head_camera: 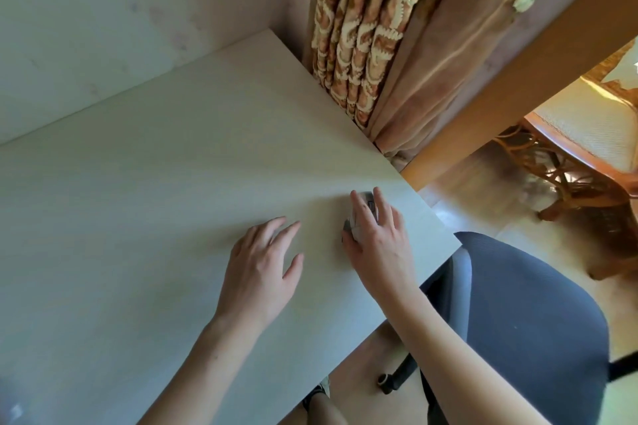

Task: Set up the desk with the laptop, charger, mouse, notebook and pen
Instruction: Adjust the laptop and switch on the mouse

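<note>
A pale grey mouse (363, 209) sits on the white desk (155, 190) near its right edge. My right hand (378, 245) lies over the mouse, fingers along its top and thumb at its left side, gripping it. My left hand (264, 260) rests flat on the desk to the left of the mouse, fingers spread, holding nothing. No laptop, charger, notebook or pen shows in this view.
A patterned curtain (366, 28) hangs at the desk's far right corner beside a wooden post (518, 79). A dark blue office chair (524, 321) stands at the desk's right front. A wicker chair (583, 155) sits further right on the floor.
</note>
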